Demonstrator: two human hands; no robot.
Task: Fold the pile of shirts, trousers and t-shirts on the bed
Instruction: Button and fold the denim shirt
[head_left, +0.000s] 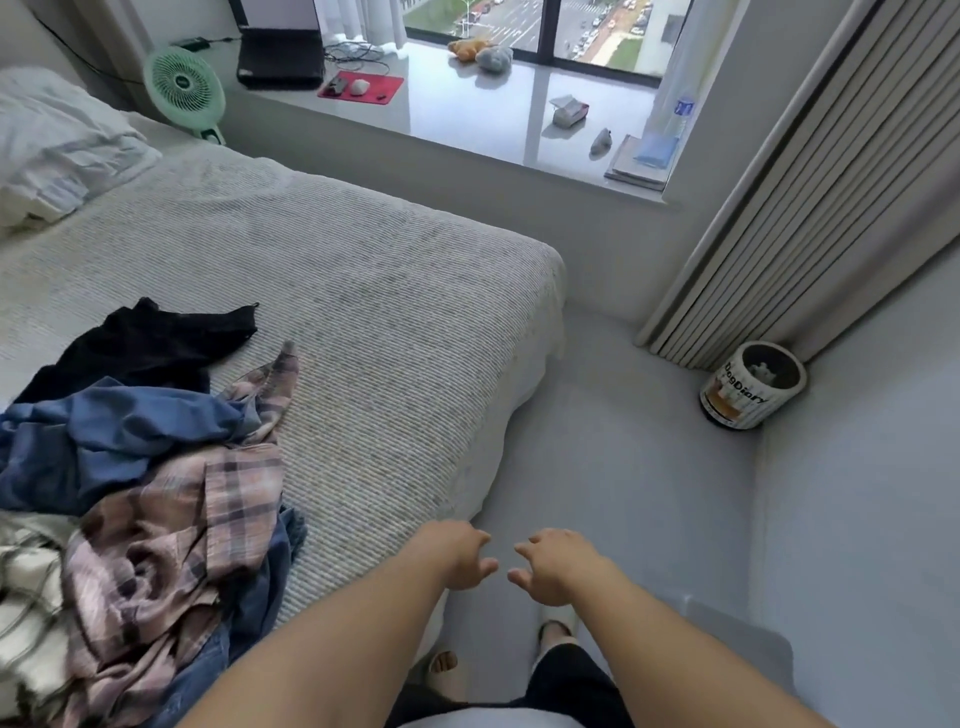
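A loose pile of clothes lies at the left of the bed (363, 291). In it are a black garment (150, 343), a blue garment (104, 436), a pink plaid shirt (171, 551), denim trousers (260, 587) under the shirt, and a white checked piece (26, 587) at the far left. My left hand (460, 553) and my right hand (553, 566) hang side by side over the floor just past the bed's near corner. Their fingers are loosely curled and hold nothing. Neither hand touches the clothes.
A white pillow (57, 145) and a green fan (184, 85) stand at the bed's head. The window ledge (467, 119) carries a laptop, a red mat, toys and books. A round bin (753, 384) sits by the pleated curtain (810, 182). My slippered feet are on the grey floor.
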